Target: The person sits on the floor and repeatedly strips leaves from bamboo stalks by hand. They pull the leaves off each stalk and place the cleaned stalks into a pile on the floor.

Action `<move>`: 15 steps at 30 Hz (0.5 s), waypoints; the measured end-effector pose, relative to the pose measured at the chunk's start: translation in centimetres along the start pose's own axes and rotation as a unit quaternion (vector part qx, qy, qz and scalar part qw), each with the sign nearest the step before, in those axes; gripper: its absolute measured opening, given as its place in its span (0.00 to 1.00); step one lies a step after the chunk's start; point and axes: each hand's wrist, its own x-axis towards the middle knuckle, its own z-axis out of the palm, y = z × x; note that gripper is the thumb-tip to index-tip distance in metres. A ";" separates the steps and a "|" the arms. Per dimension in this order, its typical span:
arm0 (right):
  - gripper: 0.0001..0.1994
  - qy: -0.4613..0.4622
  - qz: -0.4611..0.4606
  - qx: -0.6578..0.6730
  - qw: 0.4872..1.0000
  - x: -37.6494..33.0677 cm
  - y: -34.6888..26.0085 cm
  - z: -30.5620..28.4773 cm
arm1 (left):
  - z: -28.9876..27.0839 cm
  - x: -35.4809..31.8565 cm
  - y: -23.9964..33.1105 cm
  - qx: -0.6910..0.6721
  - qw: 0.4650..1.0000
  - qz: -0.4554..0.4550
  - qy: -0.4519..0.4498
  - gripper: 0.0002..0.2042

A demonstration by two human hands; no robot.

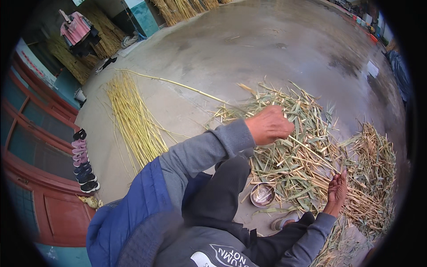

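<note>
A long, thin yellow-green reed stalk stretches from the upper left toward the lower right. My left hand is closed round it partway along, with the knuckles up. Further down, where the stalk's lower end comes, my right hand pinches it at the fingertips. Beneath both hands spreads a heap of dry leaves and stripped sheaths, green and straw-coloured. On the left a bundle of bare yellow stalks lies on the concrete floor. Close to my legs stands a small round metal bowl; its contents are unclear.
A second leaf pile lies at the right. A row of shoes stands along the red door. Tall reed bundles lean at the back left near hanging pink clothing. Dark sheeting sits at the far right.
</note>
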 end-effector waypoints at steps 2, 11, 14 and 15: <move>0.10 0.062 -0.071 0.019 0.995 0.6 0.0 0.1 | -0.1 -5.5 -2.7 0.047 0.997 -0.057 -0.038 0.08; 0.11 0.071 -0.074 -0.029 0.994 3.1 -0.1 -1.6 | 4.6 -41.9 -2.3 0.192 0.831 -0.383 -0.354 0.10; 0.11 0.098 -0.074 -0.033 0.992 3.7 0.2 -2.1 | 8.1 -47.2 2.8 0.158 0.830 -0.388 -0.368 0.09; 0.11 0.101 -0.065 -0.043 0.992 4.3 0.0 -2.3 | 9.1 -48.7 4.1 0.152 0.839 -0.385 -0.354 0.09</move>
